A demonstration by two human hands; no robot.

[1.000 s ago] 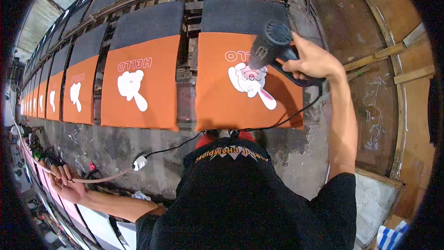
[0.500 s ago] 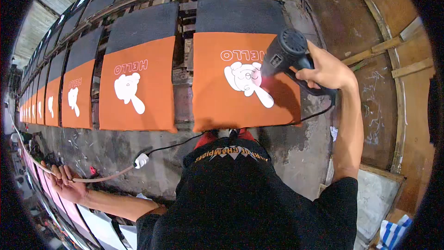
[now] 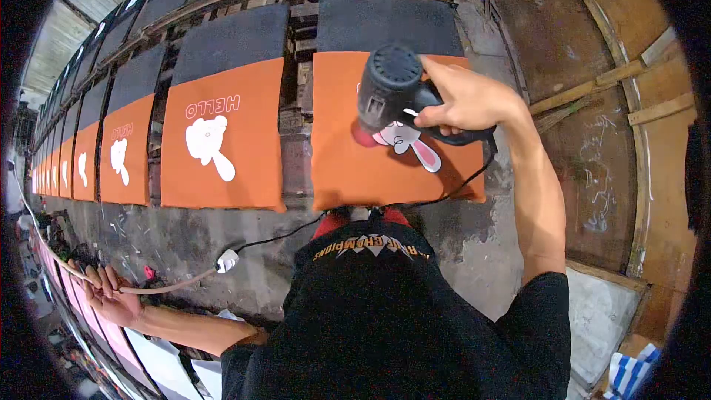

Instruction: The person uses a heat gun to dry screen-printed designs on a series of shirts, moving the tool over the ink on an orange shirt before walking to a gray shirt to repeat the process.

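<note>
My right hand (image 3: 466, 104) is closed around the handle of a black hair dryer (image 3: 389, 85). Its nozzle points down at the nearest orange fabric panel (image 3: 337, 170), with a reddish glow beneath it. The dryer partly covers a white rabbit-like print (image 3: 407, 141) on that panel; one ear of the print has a pink centre. At the lower left, my left hand (image 3: 111, 292) grips a pale cable (image 3: 167, 287). That cable leads to a white plug connector (image 3: 227, 261), joined to the dryer's black cord (image 3: 278, 236).
More orange panels (image 3: 252, 133) with white prints and mirrored HELLO lettering run off to the left. Dark boards (image 3: 229, 41) lie behind them. Pink and white panels (image 3: 159, 359) stand at lower left. Wooden boards (image 3: 585, 155) line the right side.
My right hand and the hair dryer have moved left across the print. The print's lower ear, white before, now shows a pink centre. My left hand stays on the cable.
</note>
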